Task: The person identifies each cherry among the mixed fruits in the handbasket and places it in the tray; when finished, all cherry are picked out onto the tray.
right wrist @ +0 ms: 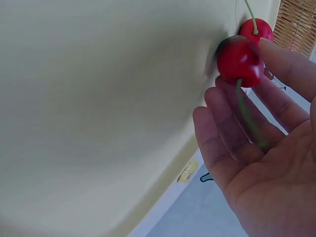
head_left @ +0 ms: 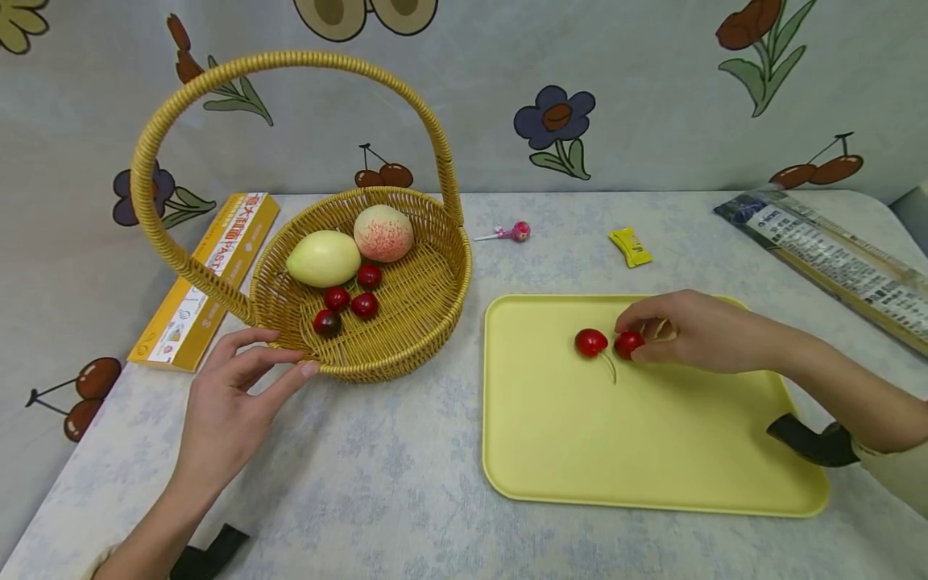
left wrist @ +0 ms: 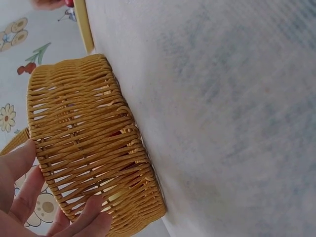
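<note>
Head view shows the right hand [head_left: 689, 332] over the far part of the yellow tray [head_left: 652, 451], its fingertips pinching a red cherry [head_left: 627, 344] that sits on the tray. A second cherry [head_left: 590, 342] lies just beside it, stem trailing toward the camera. In the right wrist view the held cherry [right wrist: 240, 60] rests against the fingertips [right wrist: 219, 98], its green stem lying across the palm.

The cherry looks small, light, round and glossy, so it would probably roll or slip under a loose grip. It is likely firm enough for a gentle pinch across its body. The thin stem offers another hold but seems flimsy.

The left hand [head_left: 232, 403] is spread, fingers straight, resting against the near outer wall of the basket [head_left: 406, 354]. The left wrist view shows those fingers [left wrist: 22, 168] on the woven side. The basket seems stiff and light, with a tall arched handle.

It holds a pale green fruit [head_left: 323, 258], a peach [head_left: 383, 233] and four dark red cherries [head_left: 348, 302] clustered near the middle. The tray carries only the two cherries.
</note>
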Demonstrator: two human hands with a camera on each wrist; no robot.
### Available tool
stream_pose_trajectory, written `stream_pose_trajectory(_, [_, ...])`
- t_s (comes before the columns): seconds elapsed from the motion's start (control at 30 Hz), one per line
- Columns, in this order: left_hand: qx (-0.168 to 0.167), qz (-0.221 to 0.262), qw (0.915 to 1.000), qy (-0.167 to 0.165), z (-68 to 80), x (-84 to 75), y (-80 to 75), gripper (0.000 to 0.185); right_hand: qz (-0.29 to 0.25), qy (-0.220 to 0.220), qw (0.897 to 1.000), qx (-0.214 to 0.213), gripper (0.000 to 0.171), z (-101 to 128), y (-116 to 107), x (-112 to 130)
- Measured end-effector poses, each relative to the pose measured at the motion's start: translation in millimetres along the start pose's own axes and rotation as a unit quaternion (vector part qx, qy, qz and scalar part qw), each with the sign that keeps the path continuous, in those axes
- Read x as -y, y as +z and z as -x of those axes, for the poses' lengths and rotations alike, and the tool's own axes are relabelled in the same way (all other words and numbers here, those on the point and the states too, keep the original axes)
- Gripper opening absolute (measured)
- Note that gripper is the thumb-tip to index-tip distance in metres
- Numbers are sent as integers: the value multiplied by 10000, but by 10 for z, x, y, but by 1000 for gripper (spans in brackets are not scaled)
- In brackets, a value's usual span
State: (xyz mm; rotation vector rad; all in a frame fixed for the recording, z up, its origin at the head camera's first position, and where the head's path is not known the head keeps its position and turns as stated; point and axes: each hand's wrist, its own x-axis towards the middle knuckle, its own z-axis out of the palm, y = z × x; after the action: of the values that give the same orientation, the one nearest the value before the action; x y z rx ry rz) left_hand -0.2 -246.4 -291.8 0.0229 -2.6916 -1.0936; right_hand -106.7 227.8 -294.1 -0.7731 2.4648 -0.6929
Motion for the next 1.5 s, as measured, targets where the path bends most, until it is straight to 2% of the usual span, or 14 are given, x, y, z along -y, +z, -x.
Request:
stream_pose_trajectory(0.13, [0, -22, 10000, 33, -12, -4, 2, 16, 161, 16, 9997, -161, 33, 10, -33, 42])
stream_pose_trajectory(0.3, [10, -40, 10000, 25, -20, -2, 5, 15, 284, -258, 9985, -402, 30, -27, -97, 148])
stream_pose_trajectory(0.43, [12, -52, 10000, -16, -13, 3, 5, 15, 333, -561, 9962, -582, 29, -105, -151, 314])
stream_pose_trajectory(0.6, [10, -55, 10000, -1, -10, 16, 0, 15, 276, -903, 9935, -638, 29, -277, -203, 639])
stream_pose_trajectory(0.73, [9, -56, 10000, 26, -12, 21, -3, 15, 353, -1244, 9903, -505, 30, -514, -219, 944])
stream_pose_trajectory(0.93, [18, -24, 10000, 62, -18, 22, -6, 15, 875, -1901, 9776, -233, 34, -922, -234, 1423])
stream_pose_trajectory(1.17, [-15, -78, 9999, 102, -32, 5, -22, 14, 1132, -2248, 9673, 323, 34, -1439, -227, 1860])
stream_pose_trajectory(1.33, [-4, 59, 9999, 100, -35, 4, -26, 13, 1251, -2215, 9643, 737, 30, -1767, -121, 2027])
stream_pose_trajectory(1.5, [15, 104, 9999, 116, -38, 13, -22, 12, 1304, -1976, 9632, 1277, 28, -1991, 1, 2140])
